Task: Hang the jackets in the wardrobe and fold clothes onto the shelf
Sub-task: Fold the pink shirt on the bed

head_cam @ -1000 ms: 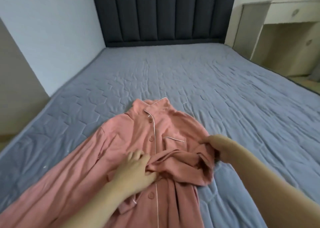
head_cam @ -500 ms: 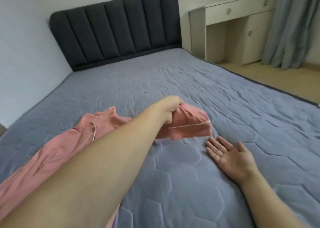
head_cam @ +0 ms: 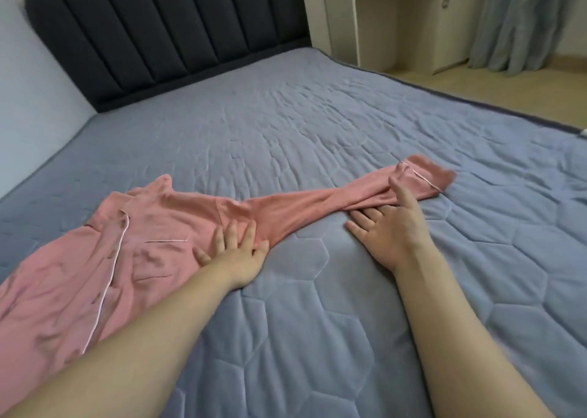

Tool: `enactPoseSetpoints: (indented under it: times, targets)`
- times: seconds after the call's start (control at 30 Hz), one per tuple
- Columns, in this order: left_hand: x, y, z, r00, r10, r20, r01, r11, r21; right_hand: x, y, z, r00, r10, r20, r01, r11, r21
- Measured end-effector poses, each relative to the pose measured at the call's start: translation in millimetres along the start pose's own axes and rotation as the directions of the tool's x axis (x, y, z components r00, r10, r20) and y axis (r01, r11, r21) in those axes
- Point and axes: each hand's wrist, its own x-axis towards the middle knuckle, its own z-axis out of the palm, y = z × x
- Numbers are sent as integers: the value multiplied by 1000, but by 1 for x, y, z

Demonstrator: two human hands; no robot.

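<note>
A pink button-up pyjama shirt (head_cam: 133, 249) with white piping lies front-up on the grey-blue quilted bed (head_cam: 317, 338). Its sleeve (head_cam: 305, 208) stretches out flat to the right, ending in a piped cuff (head_cam: 425, 176). My left hand (head_cam: 236, 252) lies flat with spread fingers on the shirt where the sleeve joins the body. My right hand (head_cam: 390, 223) rests open on the bed, fingertips at the sleeve's lower edge near the cuff, thumb raised over the fabric.
A dark padded headboard (head_cam: 158, 33) stands at the far end against a pale wall. A cream desk unit (head_cam: 397, 20) and a grey curtain (head_cam: 514, 20) stand beyond the bed's right edge, with wooden floor (head_cam: 508, 90) alongside.
The sleeve, bunched on the shirt a second ago, was pulled out rightward by my left hand and now lies stretched flat. My left hand released the cuff and moved back to the shoulder.
</note>
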Motion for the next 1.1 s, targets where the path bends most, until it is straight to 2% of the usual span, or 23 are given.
enactPoseSetpoints:
  times: [0.1,0.17,0.2,0.23,0.27,0.3,0.33,0.37,0.4,0.47,0.53,0.57,0.6,0.63,0.7,0.77,0.8,0.83,0.9,0.97,1.03,1.07,1.1]
  targets:
    - [8,-6,20,993,71,-91,-70,997,11,25,-11,24,987,-51,-151,60,996,62]
    - [2,-9,14,954,160,-253,-140,986,93,42,-30,34,975,-96,-199,110,992,58]
    - [-3,-8,11,886,251,-389,-212,967,143,51,-43,39,967,-152,-207,166,985,52]
    - [-8,-5,8,776,361,-517,-300,933,201,56,-57,43,952,-219,-214,238,969,67]
    - [-14,0,4,665,468,-582,-380,883,276,59,-70,42,941,-262,-216,287,953,95]
    - [-19,5,0,611,565,-555,-435,825,361,59,-80,36,938,-294,-185,322,936,144]
    - [-22,9,-5,629,623,-465,-460,780,423,57,-86,25,939,-315,-139,338,919,204]
    - [-21,11,-11,693,617,-373,-451,775,444,55,-87,9,939,-313,-143,341,902,266]
    - [-18,14,-19,770,552,-321,-426,819,385,53,-88,-8,938,-297,-176,341,881,329]
    - [-10,31,-34,852,409,-327,-411,909,67,50,-93,-34,947,-262,-186,312,888,337]
    - [5,58,-44,826,285,-486,-463,835,-297,46,-108,-35,966,-197,-167,216,971,103]
    - [14,72,-48,813,233,-533,-472,800,-370,41,-116,-30,968,-172,-185,157,983,-94]
    - [24,80,-51,823,204,-531,-447,809,-382,36,-121,-27,963,-168,-209,99,948,-304]
    - [33,85,-55,848,201,-491,-398,852,-339,30,-123,-26,953,-190,-235,50,867,-497]
    - [52,84,-63,906,219,-361,-293,942,-162,17,-124,-31,912,-297,-285,-64,581,-811]
    - [63,81,-73,941,256,-221,-252,967,45,10,-122,-35,895,-333,-299,-212,272,-939]
    - [64,82,-78,946,292,-142,-271,951,150,8,-120,-35,905,-293,-310,-263,190,-946]
    - [61,83,-83,945,321,-53,-302,926,225,7,-118,-34,917,-245,-314,-279,167,-946]
    - [54,88,-88,936,353,11,-346,911,226,5,-122,-34,947,-189,-262,-216,233,-948]
    - [51,89,-92,917,385,-107,-381,923,52,6,-130,-33,967,-225,-120,-11,435,-900]
    - [53,88,-93,844,332,-421,-387,921,-48,5,-140,-34,934,-358,0,280,730,-624]
    - [55,87,-90,746,274,-607,-358,934,-19,3,-144,-36,907,-422,-5,383,827,-412]
    - [55,87,-87,634,240,-735,-314,949,39,3,-147,-40,894,-447,-32,427,872,-238]
